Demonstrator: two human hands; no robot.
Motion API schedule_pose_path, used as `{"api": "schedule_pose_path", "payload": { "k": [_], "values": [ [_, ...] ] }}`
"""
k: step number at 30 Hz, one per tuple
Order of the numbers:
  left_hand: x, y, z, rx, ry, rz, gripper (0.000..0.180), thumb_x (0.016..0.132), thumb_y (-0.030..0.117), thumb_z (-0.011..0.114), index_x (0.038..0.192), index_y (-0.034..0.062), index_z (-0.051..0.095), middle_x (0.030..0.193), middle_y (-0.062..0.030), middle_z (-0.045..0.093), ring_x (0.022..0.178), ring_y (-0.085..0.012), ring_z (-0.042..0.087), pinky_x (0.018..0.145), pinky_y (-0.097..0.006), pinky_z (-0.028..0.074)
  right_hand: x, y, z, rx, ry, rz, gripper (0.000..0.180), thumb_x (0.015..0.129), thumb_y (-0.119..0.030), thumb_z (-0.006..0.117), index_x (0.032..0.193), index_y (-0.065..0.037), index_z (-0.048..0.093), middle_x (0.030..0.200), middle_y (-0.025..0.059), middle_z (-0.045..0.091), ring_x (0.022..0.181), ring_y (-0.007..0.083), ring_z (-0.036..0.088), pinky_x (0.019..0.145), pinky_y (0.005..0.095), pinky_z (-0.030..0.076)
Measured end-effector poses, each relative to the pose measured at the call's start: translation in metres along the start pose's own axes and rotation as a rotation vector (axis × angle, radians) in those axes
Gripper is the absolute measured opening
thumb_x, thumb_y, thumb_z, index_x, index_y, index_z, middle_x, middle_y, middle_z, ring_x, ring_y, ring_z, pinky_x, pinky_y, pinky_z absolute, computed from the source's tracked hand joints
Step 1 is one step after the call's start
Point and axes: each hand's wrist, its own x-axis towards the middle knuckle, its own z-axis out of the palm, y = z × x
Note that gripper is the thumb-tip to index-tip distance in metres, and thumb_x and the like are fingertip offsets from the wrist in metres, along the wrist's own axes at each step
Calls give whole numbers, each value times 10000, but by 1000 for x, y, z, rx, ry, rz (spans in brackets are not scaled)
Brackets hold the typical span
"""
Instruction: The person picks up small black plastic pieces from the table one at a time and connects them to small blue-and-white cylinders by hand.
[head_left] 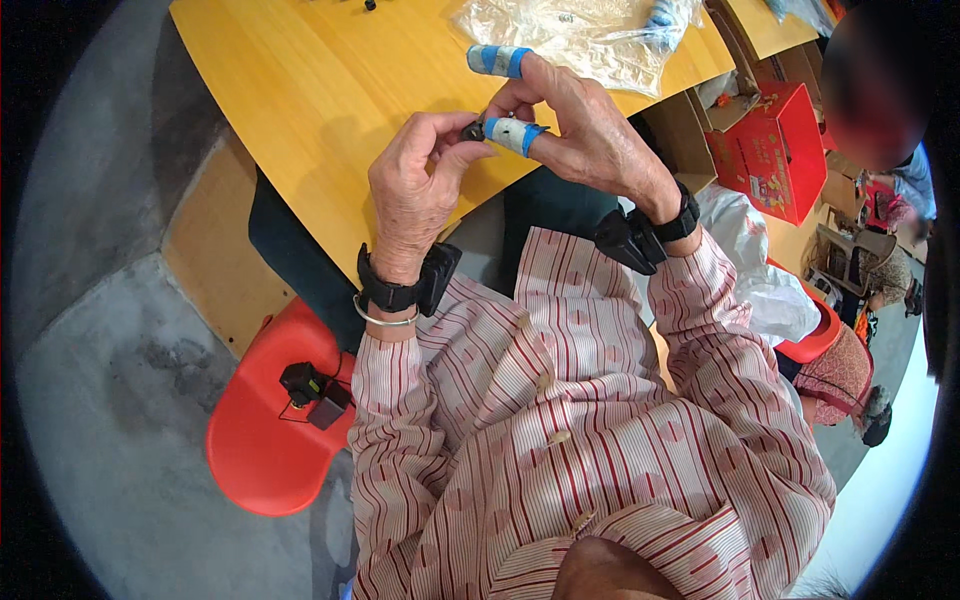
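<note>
Over the near edge of the yellow table [310,75] my two hands meet around a small dark piece [472,131], too small and covered to name. My left hand [415,180] pinches it between thumb and fingertips. From the right, my right hand [595,135] reaches the same piece; its thumb and index finger carry blue-and-white tape wraps, and the index finger stands raised off the piece. The right thumb and bent fingers close in at the piece, partly hiding it. Each wrist bears a black strapped device, and the left one also has a bangle [385,318].
A clear plastic bag [570,40] lies on the table's far right. Right of the table stand cardboard boxes and a red box [770,150]. A red stool [265,430] at my left holds small black devices [315,393]. Other people sit farther right.
</note>
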Motion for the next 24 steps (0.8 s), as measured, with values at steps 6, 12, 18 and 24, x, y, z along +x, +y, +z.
{"api": "schedule_pose_path", "payload": {
  "k": [6, 12, 18, 24],
  "values": [
    [-4, -1, 2, -279, 18, -128, 221, 765, 31, 712, 956, -7, 608, 815, -44, 630, 731, -101, 590, 674, -235, 484, 1, 0, 2, -40, 10, -39, 235, 778, -97, 661, 935, 6, 519, 761, 135, 635, 693, 295, 631, 606, 366, 501],
    [-11, -12, -6, -872, -26, -314, 269, 878, 176, 629, 1052, -23, 580, 847, -36, 593, 732, -84, 528, 679, -191, 428, 7, -14, 3, 15, 33, 14, 215, 811, -122, 636, 948, 9, 535, 751, 130, 634, 687, 292, 629, 617, 352, 503],
    [-9, -17, -7, -1041, -74, -357, 361, 916, 303, 560, 1065, -26, 573, 842, -38, 574, 728, -88, 481, 676, -204, 401, 2, -9, 5, 78, 85, 46, 263, 821, -150, 642, 1032, -13, 566, 848, 120, 623, 754, 271, 611, 659, 342, 494],
    [-10, -14, -8, -1047, -71, -389, 396, 929, 341, 518, 1071, -27, 563, 868, -39, 569, 749, -102, 488, 682, -222, 405, 8, -8, 8, -40, 68, -110, 212, 807, -122, 643, 1000, -41, 607, 963, 122, 578, 885, 292, 557, 751, 357, 470]
  ]
}}
